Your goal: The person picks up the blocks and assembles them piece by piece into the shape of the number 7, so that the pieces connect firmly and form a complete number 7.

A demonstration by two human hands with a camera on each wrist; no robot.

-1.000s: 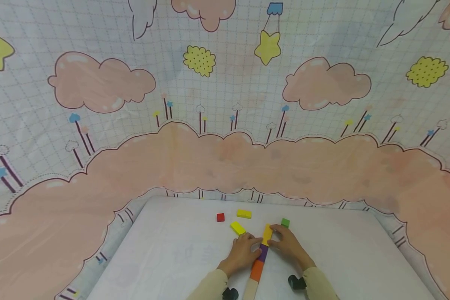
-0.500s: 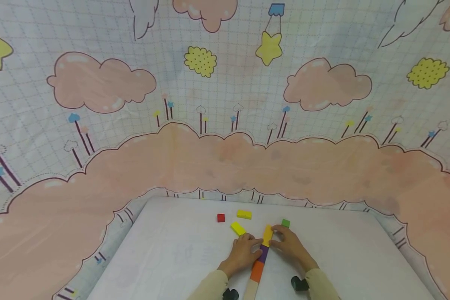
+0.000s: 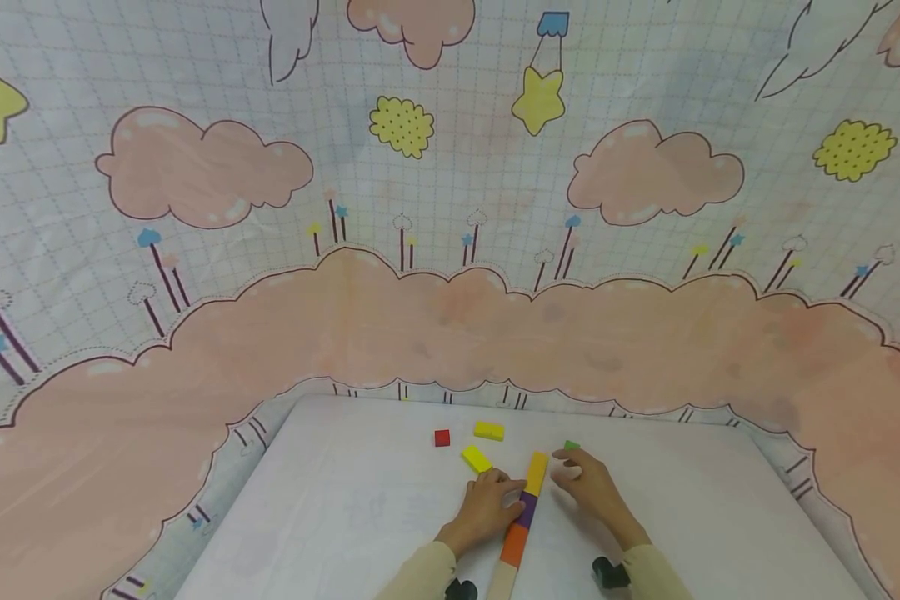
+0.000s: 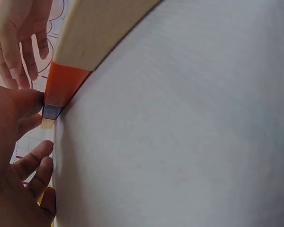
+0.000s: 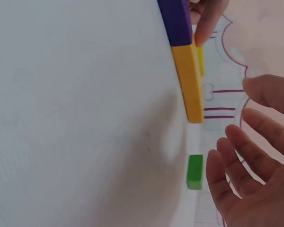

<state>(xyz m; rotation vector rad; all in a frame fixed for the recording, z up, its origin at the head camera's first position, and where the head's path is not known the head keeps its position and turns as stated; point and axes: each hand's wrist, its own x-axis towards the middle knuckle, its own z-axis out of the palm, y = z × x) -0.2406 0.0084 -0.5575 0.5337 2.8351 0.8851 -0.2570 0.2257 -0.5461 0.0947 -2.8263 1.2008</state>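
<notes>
A straight row of blocks lies on the white table: a beige block (image 3: 502,581) nearest, then an orange block (image 3: 515,544), a purple block (image 3: 526,509) and an orange-yellow block (image 3: 537,472) at the far end. My left hand (image 3: 483,510) rests along the row's left side, thumb at the purple block and forefinger at the orange-yellow one, its other fingers loosely bent. My right hand (image 3: 594,492) hovers just right of the row's far end, fingers spread and holding nothing. In the right wrist view, a small green block (image 5: 195,171) stands close by its fingertips.
A red block (image 3: 442,437) and two yellow blocks, one farther back (image 3: 488,431) and one (image 3: 476,459) by the left fingertips, lie left of the row. The white table (image 3: 307,492) ends at a cloud-patterned cloth (image 3: 450,325). Dark rounded objects sit at both sleeves.
My right hand has let go of the orange-yellow block and moved right, now partly covering the green block in the head view. My left hand and the row stay in place.
</notes>
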